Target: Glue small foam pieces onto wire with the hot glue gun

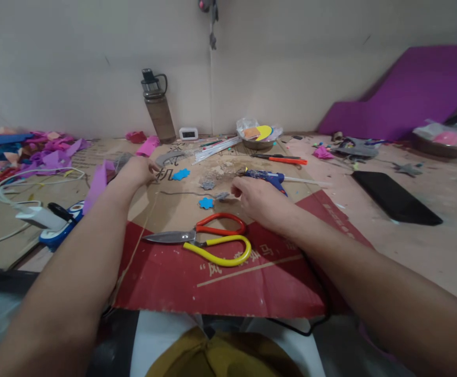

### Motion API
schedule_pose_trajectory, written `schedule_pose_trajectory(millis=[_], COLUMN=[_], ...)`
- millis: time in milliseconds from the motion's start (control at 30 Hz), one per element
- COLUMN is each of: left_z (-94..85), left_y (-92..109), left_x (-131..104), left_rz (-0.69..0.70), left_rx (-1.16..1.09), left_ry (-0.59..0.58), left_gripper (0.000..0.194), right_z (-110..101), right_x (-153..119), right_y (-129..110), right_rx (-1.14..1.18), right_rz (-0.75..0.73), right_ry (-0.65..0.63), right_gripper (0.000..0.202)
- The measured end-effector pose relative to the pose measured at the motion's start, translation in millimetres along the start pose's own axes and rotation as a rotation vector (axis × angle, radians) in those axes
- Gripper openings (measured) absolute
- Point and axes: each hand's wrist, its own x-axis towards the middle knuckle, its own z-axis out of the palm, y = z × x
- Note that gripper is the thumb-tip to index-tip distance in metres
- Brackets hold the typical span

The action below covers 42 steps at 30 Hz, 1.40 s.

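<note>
My left hand point(136, 172) reaches over the cardboard's far left, its fingers stretched and slightly apart, close to a curved grey felt piece point(169, 158). Further right, my right hand point(254, 196) has its fingers curled together in front of the blue glue gun point(265, 178); what they pinch, if anything, is hidden. Just left of these fingertips is a small grey piece point(222, 196) beside a thin grey strand point(185, 193). Two blue flower-shaped cutouts point(206, 203) and a grey one point(207, 185) lie between my hands. Nearer me rest large scissors point(216, 240) with red and yellow handles.
A red-and-brown cardboard sheet point(252, 293) covers the table's middle. Behind it stand a bottle point(160, 112), glue sticks point(216, 150) and a bowl point(258, 142) of scraps. A black phone point(395, 196) lies right. Felt scraps point(51, 146), a charger and cables crowd the left.
</note>
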Motion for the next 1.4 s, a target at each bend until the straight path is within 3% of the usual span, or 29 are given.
schedule_pose_trajectory(millis=[133,300,367,467,600,700,867,1000,1133,1300,1400], left_z=[5.0,11.2,9.9,0.4,-18.9,-28.5,-28.2,-17.6,-5.8,3.5,9.3], left_y=[-6,-7,-4,1,14,31,59,75,96,121,125], left_x=[6,7,5,-1,-15,-26,-37,-40,-51,-72,-77], left_rz=[0.004,0.006,-0.008,-0.033,-0.060,0.033,0.137,0.134,0.356,0.880,1.014], left_rx=[0.101,0.141,0.115,0.036,-0.104,-0.250,-0.546,-0.756,-0.685,-0.452,-0.297], left_ry=[-0.072,0.000,0.022,0.074,0.237,0.350,0.257,0.179,0.105,-0.009,-0.056], left_gripper=[0.025,0.005,0.007,0.014,0.014,0.008,0.005,0.007,0.011,0.020,0.025], right_z=[-2,-6,-7,-10,-19,-22,-16,-10,-6,-2,-1], right_x=[0,-1,-1,-1,-2,-3,-2,1,2,0,0], right_y=[2,0,0,1,-2,-4,-6,-5,-1,5,6], right_rx=[-0.014,0.003,-0.008,-0.014,-0.002,0.009,0.027,-0.012,0.034,0.043,0.054], right_rz=[-0.020,-0.016,-0.018,-0.005,0.049,0.097,0.128,0.160,0.171,0.138,0.147], right_ry=[0.064,0.020,-0.016,-0.084,-0.166,-0.183,-0.214,-0.216,-0.180,-0.116,-0.109], right_gripper=[0.019,0.020,0.019,0.016,0.015,0.011,0.018,0.009,0.011,0.008,0.009])
